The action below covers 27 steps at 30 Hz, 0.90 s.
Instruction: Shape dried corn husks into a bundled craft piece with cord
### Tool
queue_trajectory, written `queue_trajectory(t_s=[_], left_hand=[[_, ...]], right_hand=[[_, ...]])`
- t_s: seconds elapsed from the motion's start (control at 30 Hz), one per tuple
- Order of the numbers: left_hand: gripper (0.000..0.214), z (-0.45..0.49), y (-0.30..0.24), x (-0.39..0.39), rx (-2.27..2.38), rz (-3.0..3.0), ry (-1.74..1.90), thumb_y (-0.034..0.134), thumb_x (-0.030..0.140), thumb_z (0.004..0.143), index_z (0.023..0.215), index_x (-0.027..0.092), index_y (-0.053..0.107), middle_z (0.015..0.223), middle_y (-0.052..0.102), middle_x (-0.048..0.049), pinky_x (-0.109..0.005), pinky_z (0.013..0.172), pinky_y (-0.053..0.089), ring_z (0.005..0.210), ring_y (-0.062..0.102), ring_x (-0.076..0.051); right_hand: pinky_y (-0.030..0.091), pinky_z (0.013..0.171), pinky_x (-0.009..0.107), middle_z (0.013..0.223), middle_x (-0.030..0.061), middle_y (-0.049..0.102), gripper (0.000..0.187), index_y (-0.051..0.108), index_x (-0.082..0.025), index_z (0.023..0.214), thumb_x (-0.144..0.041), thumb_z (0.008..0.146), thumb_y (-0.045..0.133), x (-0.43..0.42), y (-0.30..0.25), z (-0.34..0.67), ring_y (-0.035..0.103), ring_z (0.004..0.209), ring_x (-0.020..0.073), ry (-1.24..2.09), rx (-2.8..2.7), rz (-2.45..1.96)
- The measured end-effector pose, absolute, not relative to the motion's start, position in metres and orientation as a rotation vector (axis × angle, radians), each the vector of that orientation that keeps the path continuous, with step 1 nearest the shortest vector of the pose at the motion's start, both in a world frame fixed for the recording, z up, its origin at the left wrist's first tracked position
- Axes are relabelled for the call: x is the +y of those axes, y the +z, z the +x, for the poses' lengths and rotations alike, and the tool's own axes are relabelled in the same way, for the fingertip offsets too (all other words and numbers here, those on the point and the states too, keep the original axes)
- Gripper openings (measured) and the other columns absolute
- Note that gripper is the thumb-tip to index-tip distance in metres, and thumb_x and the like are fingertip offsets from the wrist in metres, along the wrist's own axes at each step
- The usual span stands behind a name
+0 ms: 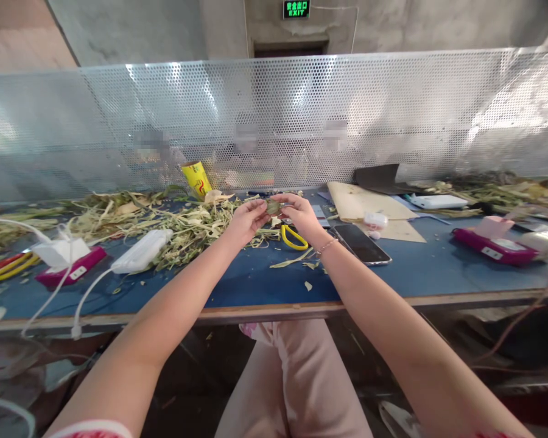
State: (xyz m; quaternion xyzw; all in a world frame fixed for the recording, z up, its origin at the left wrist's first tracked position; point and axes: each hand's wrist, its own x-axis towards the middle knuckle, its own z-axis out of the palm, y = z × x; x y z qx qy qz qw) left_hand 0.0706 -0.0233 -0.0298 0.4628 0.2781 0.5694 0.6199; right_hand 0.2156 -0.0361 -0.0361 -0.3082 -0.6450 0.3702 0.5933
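Left hand (248, 219) and right hand (300, 214) holding a greenish piece (273, 208) mid-frame, plant heap (194, 230) centre-left, dark phone (361, 244) centre-right, exit sign (296, 9) at top

This looks to me like a workshop, a plain industrial room. The long workbench with a blue top and a wooden edge (251, 286) bears a loose heap of dry, pale-green leaves and stems (196, 231), and a yellow loop-shaped tool handle (296, 247) lies on it. Two low magenta boxes with white labels (73, 267) sit toward the workbench's ends, with adapters and cables. Along its far side stands a silvery perforated metal screen (187, 109); beyond rise bare grey concrete walls (141, 30) and a green-lit EXIT sign (296, 8).
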Motion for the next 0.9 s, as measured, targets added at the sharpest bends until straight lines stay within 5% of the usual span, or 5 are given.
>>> queue_trajectory(t_s=[0.23, 0.9], left_hand=[[0.029, 0.068, -0.028, -0.028, 0.580, 1.268, 1.352, 0.075, 0.022, 0.058, 0.077, 0.015, 0.053, 0.066, 0.062, 0.0027, -0.023, 0.058, 0.051, 0.058, 0.060, -0.008], [0.036, 0.070, -0.031, -0.028, 0.742, 1.426, 1.433, 0.074, 0.011, 0.050, 0.078, 0.015, 0.052, 0.061, 0.054, 0.0060, -0.024, 0.062, 0.048, 0.057, 0.054, -0.007]], right_hand=[[0.052, 0.074, 0.032, 0.090, 0.0049, 0.067, 0.034, 0.066, -0.016, 0.094, -0.016, 0.066, 0.047, -0.037, -0.036, 0.215, 0.059, 0.071, 0.0110, 0.841, -1.561, -0.673], [0.053, 0.070, 0.031, 0.091, 0.0037, 0.065, 0.037, 0.066, -0.018, 0.094, -0.008, 0.065, 0.046, -0.035, -0.041, 0.214, 0.060, 0.066, 0.0106, 0.678, -1.695, -0.766]])
